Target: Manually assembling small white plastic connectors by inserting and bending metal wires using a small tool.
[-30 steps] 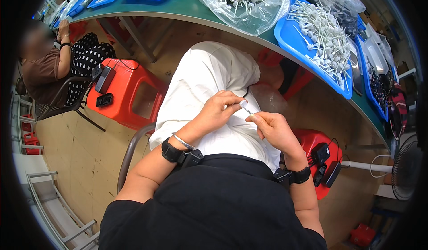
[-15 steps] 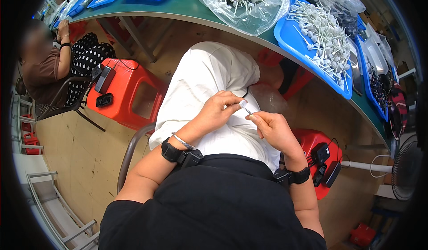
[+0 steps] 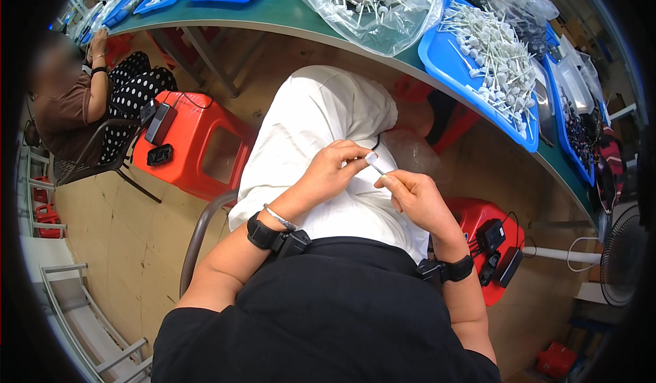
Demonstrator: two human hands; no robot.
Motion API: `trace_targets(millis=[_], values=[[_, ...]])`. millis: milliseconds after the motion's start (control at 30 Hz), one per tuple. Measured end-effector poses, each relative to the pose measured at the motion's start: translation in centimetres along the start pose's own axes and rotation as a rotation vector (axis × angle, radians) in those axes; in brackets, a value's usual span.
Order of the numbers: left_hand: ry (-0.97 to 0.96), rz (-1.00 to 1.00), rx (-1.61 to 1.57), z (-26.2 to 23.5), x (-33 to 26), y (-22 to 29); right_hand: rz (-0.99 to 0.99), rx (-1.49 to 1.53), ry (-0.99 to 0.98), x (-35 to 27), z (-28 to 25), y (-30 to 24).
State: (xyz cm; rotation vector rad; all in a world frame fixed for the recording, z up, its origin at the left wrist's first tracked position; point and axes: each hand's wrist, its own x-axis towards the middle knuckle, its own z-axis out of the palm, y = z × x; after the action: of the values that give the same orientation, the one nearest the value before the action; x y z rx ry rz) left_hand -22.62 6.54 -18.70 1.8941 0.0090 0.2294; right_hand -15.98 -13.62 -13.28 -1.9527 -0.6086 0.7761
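Over my lap, covered by white trousers [image 3: 321,130], both hands meet on a small white swab-like stick [image 3: 374,163]. My left hand [image 3: 333,171] pinches its rounded white head between thumb and forefinger. My right hand [image 3: 410,198] pinches the thin stem just below and to the right. Each wrist carries a black band, and the left also has a thin metal bracelet. Most of the stick is hidden by the fingers.
A green table [image 3: 301,17] curves across the top, bearing blue trays [image 3: 444,55] and a clear bag [image 3: 372,4] of similar white sticks. Red stools stand at left [image 3: 198,151] and right [image 3: 488,229], with black devices. Another person [image 3: 75,103] sits at far left. A fan [image 3: 625,260] is right.
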Motion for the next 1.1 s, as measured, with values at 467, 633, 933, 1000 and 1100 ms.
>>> trace_targets(millis=[467, 633, 933, 1000, 1100], values=[[-0.007, -0.012, -0.029, -0.03, 0.04, 0.2, 0.062, 0.163, -0.119, 0.15, -0.33, 0.06], [-0.003, -0.021, -0.029, -0.01, 0.02, 0.28, 0.056, 0.163, -0.111, 0.18, -0.23, 0.14], [-0.015, -0.03, -0.028, -0.03, 0.08, 0.25, 0.048, 0.15, -0.094, 0.17, -0.18, 0.28], [-0.022, -0.055, -0.048, -0.04, 0.03, 0.12, 0.045, 0.15, -0.088, 0.16, -0.13, 0.29], [-0.048, -0.136, -0.136, 0.02, -0.01, 0.0, -0.003, 0.091, -0.05, 0.13, -0.03, 0.27]])
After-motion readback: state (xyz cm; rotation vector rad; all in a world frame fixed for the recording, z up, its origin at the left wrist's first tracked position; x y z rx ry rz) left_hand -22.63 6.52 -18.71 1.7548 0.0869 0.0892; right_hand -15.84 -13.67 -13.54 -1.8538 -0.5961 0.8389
